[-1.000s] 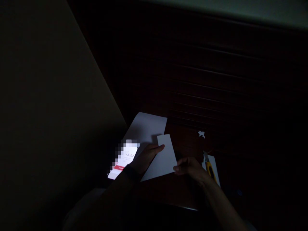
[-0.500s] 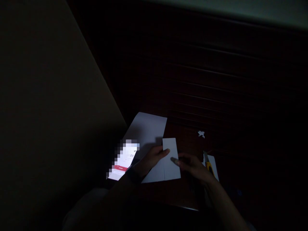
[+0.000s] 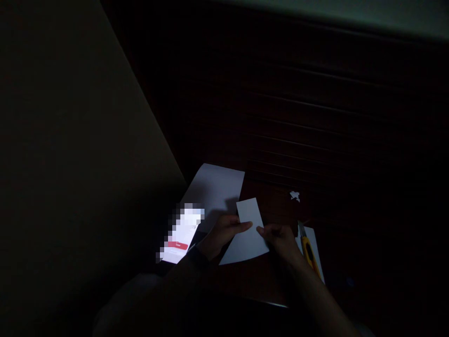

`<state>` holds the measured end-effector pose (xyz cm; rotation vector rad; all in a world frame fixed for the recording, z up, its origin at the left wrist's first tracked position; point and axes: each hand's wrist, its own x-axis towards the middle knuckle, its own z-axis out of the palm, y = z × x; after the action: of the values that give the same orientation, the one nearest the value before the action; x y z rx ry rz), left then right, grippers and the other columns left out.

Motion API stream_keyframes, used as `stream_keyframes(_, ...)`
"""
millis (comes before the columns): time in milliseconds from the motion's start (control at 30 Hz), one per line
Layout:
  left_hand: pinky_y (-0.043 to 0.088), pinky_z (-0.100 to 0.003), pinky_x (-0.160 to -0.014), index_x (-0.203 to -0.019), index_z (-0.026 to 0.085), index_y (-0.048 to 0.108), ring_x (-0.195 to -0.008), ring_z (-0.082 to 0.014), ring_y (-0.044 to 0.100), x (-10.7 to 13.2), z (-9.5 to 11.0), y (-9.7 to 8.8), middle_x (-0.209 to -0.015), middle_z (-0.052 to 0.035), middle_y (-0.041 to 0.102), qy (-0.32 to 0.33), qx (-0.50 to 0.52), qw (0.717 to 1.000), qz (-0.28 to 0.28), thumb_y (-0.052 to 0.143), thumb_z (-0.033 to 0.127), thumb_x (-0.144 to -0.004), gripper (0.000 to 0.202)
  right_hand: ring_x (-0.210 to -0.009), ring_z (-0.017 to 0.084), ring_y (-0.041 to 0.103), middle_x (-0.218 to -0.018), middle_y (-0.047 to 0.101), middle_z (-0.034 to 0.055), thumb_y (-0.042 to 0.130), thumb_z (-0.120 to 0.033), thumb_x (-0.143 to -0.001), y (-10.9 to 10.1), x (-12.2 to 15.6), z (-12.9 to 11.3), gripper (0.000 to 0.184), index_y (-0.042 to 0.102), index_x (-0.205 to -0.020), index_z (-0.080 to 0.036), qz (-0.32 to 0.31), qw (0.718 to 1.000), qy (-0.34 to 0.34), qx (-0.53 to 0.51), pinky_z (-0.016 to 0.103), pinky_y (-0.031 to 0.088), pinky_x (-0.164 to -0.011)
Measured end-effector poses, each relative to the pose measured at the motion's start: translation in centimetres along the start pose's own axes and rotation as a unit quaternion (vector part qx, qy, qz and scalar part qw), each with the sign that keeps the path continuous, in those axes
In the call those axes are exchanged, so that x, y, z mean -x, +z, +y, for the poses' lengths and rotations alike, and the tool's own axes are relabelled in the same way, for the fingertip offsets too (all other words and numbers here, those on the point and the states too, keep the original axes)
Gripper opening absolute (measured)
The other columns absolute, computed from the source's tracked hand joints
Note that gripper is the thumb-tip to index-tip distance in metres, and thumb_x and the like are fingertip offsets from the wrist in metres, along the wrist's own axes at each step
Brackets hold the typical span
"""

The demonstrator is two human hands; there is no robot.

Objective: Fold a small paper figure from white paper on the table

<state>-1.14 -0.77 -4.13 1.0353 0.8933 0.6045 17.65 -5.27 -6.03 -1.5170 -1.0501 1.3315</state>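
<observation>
Near-darkness surrounds a glaring, partly pixelated phone screen (image 3: 180,235) by the left edge of the table (image 3: 242,286), whose front edge glints.

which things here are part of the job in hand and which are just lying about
In hand:
white paper, between left hand and right hand

Apparently just lying about:
white sheet behind
lit phone
yellow cutter
paper beside cutter
white scrap
</observation>
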Motion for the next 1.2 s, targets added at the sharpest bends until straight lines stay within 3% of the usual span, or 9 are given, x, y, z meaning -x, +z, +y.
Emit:
stream_keyframes(100,0.047,-0.032,-0.071,-0.101,0.014,0.061,-0.082,-0.0212,0.062,0.5,1.6,-0.5,-0.097,-0.0105,0.065,0.012,0.033,0.999,-0.028,0.059,0.041,-0.075,0.038,-0.053,0.013,0.052,-0.06,0.063,0.0027,0.067,-0.045,-0.066,-1.1,0.3,-0.6,0.033,0.067,-0.066,-0.012,-0.033,0.999,0.015,0.029,0.024,0.036,-0.05)
stream_keyframes(233,0.047,-0.035,-0.076,-0.109,0.017,0.058,-0.093,-0.0235,0.06,0.7,3.3,-1.5,-0.107,-0.0119,0.063,0.01,0.02,0.999,-0.029,0.052,0.046,-0.078,0.042,-0.05,0.01,0.047,-0.055,0.058,-0.0014,0.072,-0.038,-0.061,-2.6,0.7,-1.4,0.025,0.067,-0.063,-0.014,-0.17,0.978,0.03,0.12,0.021,0.031,-0.046)
stream_keyframes(333,0.045,-0.032,-0.081,-0.099,0.014,0.065,-0.093,-0.0231,0.061,0.6,2.9,-1.7,-0.099,-0.0107,0.067,0.036,-0.105,0.987,-0.115,0.067,0.037,-0.068,0.038,-0.051,0.01,0.046,-0.057,0.058,-0.002,0.07,-0.036,-0.064,-2.3,0.9,-1.5,0.021,0.068,-0.067,-0.015,-0.211,0.965,0.002,0.155,0.021,0.031,-0.047)
stream_keyframes(433,0.047,-0.029,-0.073,-0.09,0.014,0.069,-0.083,-0.0214,0.063,0.0,1.2,-1.4,-0.088,-0.0084,0.069,0.033,-0.192,0.961,-0.195,0.069,0.035,-0.066,0.032,-0.053,0.01,0.046,-0.06,0.059,-0.0016,0.064,-0.034,-0.07,-1.5,0.9,-1.2,0.02,0.069,-0.069,-0.015,-0.232,0.957,-0.027,0.171,0.021,0.032,-0.048)
stream_keyframes(633,0.044,-0.023,-0.061,-0.079,0.013,0.07,-0.07,-0.0167,0.062,-1.1,-1.3,-1.3,-0.076,-0.0057,0.07,0.046,-0.234,0.956,-0.168,0.066,0.036,-0.068,0.026,-0.051,0.01,0.044,-0.058,0.058,-0.0016,0.059,-0.033,-0.074,-1.1,0.9,-1.2,0.02,0.07,-0.071,-0.016,-0.209,0.956,-0.057,0.196,0.021,0.03,-0.047)
stream_keyframes(767,0.042,-0.023,-0.06,-0.08,0.013,0.069,-0.069,-0.0156,0.061,-1.1,-0.7,-1.5,-0.077,-0.006,0.069,0.051,-0.227,0.962,-0.143,0.064,0.038,-0.07,0.028,-0.052,0.01,0.046,-0.06,0.06,-0.0005,0.059,-0.034,-0.075,-1.3,0.8,-1.4,0.022,0.07,-0.072,-0.015,-0.178,0.967,-0.065,0.169,0.021,0.031,-0.047)
stream_keyframes(900,0.042,-0.023,-0.06,-0.083,0.013,0.069,-0.07,-0.0161,0.06,-0.8,-0.1,-1.4,-0.079,-0.0061,0.069,0.047,-0.242,0.956,-0.16,0.065,0.04,-0.068,0.031,-0.055,0.011,0.05,-0.062,0.063,0.0011,0.061,-0.034,-0.074,-1.2,0.7,-1.2,0.021,0.071,-0.072,-0.015,-0.164,0.973,-0.064,0.151,0.021,0.034,-0.049)
stream_keyframes(1200,0.037,-0.02,-0.052,-0.076,0.013,0.07,-0.06,-0.0134,0.057,-0.1,1.1,-1.3,-0.069,-0.0037,0.067,0.012,-0.246,0.96,-0.135,0.067,0.041,-0.065,0.03,-0.058,0.014,0.055,-0.066,0.067,0.0028,0.064,-0.036,-0.072,-1.8,0.8,-1.4,0.022,0.071,-0.072,-0.016,-0.164,0.976,-0.07,0.127,0.023,0.038,-0.051)
